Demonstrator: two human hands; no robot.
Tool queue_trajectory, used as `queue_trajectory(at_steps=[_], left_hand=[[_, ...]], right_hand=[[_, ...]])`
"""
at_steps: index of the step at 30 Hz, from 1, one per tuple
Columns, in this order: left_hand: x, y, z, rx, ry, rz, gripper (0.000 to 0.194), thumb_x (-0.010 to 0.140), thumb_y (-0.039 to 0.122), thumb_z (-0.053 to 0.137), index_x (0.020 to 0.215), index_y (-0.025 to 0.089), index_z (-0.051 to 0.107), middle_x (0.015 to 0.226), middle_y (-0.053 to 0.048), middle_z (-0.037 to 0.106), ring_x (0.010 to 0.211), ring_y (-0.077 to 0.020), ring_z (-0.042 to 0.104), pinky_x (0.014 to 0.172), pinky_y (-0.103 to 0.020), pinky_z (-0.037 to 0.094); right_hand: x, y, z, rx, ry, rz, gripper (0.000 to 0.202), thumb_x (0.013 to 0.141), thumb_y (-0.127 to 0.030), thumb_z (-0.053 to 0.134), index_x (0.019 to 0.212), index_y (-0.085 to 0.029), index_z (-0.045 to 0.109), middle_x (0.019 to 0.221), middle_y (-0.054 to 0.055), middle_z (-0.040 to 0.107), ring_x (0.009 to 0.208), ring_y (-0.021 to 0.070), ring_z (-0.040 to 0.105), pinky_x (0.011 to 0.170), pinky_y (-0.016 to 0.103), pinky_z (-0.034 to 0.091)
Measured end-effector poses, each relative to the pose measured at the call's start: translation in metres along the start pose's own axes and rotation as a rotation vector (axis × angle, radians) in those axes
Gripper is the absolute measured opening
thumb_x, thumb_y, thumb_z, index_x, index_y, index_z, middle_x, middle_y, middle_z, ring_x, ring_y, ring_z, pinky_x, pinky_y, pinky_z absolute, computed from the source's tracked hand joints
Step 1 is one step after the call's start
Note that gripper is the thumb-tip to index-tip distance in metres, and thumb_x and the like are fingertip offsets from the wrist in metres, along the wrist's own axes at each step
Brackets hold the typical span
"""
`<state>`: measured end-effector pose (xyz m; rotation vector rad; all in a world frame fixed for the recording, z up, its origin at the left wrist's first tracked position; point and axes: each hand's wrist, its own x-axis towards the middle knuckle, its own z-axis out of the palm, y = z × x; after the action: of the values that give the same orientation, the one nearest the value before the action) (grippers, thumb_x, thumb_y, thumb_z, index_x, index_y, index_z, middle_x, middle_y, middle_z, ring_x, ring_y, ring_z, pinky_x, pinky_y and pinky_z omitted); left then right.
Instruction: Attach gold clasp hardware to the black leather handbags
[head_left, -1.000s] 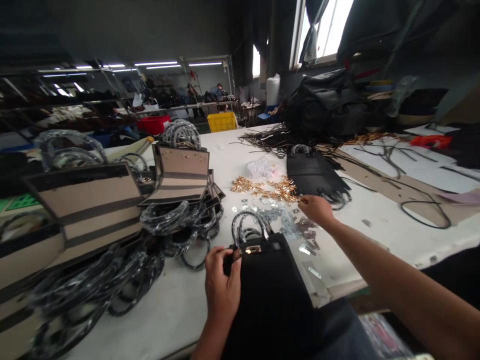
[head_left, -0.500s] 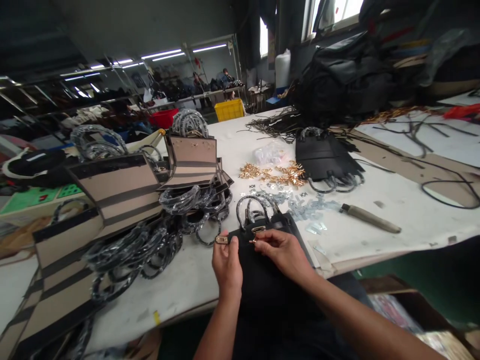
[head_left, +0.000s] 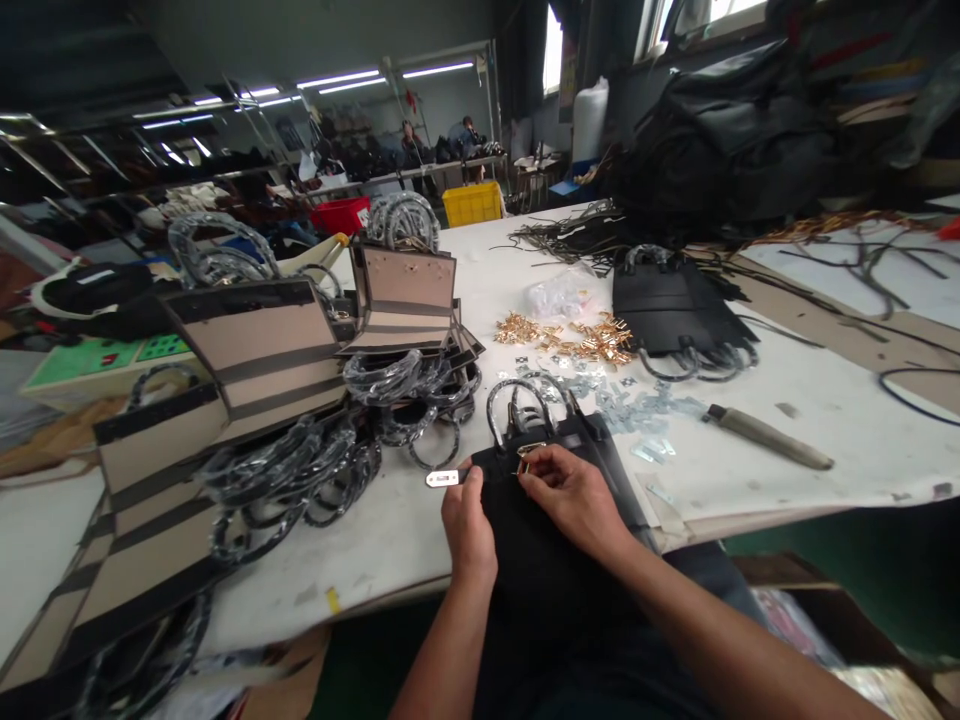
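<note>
A black handbag [head_left: 510, 540] with plastic-wrapped handles [head_left: 493, 408] stands in front of me at the table edge. My left hand [head_left: 471, 530] is closed on a dark bag strap, its thumb on top; the strap's shiny metal tip [head_left: 444, 479] sticks out to the left. My right hand [head_left: 577, 500] is closed in a pinch at the bag's upper front, with a small gold metal piece [head_left: 522, 467] at its fingertips. Just above those fingers is a gold clasp [head_left: 531, 450] on the bag. The fingers partly hide the small piece.
Unfinished bag bodies [head_left: 262, 335] with wrapped handles crowd the left side. Beyond my bag lie gold fittings [head_left: 604, 340], flat silver plates [head_left: 649, 410] and a plastic bag [head_left: 562, 293]. A grey-handled tool [head_left: 769, 437] and another black bag [head_left: 679, 305] lie to the right.
The whole view has shifted, so things appear farther right. The strap's metal tip has tilted and now shows a bright face. The right hand's fingers have drawn in nearer the clasp.
</note>
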<state>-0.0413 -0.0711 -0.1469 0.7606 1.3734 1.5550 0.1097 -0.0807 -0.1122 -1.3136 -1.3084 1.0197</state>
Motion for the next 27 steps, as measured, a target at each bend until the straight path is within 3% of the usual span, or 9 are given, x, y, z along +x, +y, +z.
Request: queue_trajectory(at_steps=[5,11,19,27], left_hand=[[-0.001,-0.003,-0.001,0.020,0.054,0.054,0.045,0.087,0.052,0.067,0.116,0.016,0.070,0.112,-0.009,0.075,0.115,-0.0280,0.066,0.106,-0.042,0.046],[-0.002,0.000,-0.002,-0.018,0.056,0.078,0.041,0.086,0.050,0.069,0.110,0.017,0.072,0.110,-0.008,0.076,0.111,-0.0270,0.069,0.102,-0.040,0.049],[0.000,-0.006,-0.006,-0.092,0.030,0.025,0.044,0.088,0.050,0.071,0.116,0.015,0.073,0.119,-0.011,0.075,0.118,-0.0286,0.067,0.106,-0.041,0.049],[-0.003,0.000,-0.006,-0.099,0.013,0.044,0.039,0.087,0.047,0.071,0.109,0.015,0.075,0.113,-0.011,0.078,0.113,-0.0279,0.070,0.103,-0.039,0.051]], right_hand=[[-0.003,-0.005,0.009,-0.126,0.011,-0.041,0.011,0.086,-0.030,0.068,0.094,-0.023,0.070,0.086,0.000,0.074,0.067,0.0137,0.066,0.063,0.024,0.052],[-0.005,-0.004,0.019,-0.276,0.038,-0.154,0.034,0.087,-0.026,0.065,0.120,-0.027,0.070,0.089,-0.001,0.075,0.068,0.0136,0.068,0.066,0.024,0.055],[-0.005,-0.012,0.026,-0.477,0.020,-0.273,0.030,0.089,-0.021,0.062,0.116,-0.027,0.073,0.099,0.001,0.079,0.074,0.0154,0.071,0.069,0.024,0.053],[-0.002,-0.019,0.034,-0.654,-0.033,-0.312,0.027,0.094,-0.018,0.056,0.116,-0.023,0.071,0.103,0.005,0.077,0.087,0.0191,0.073,0.076,0.026,0.052]])
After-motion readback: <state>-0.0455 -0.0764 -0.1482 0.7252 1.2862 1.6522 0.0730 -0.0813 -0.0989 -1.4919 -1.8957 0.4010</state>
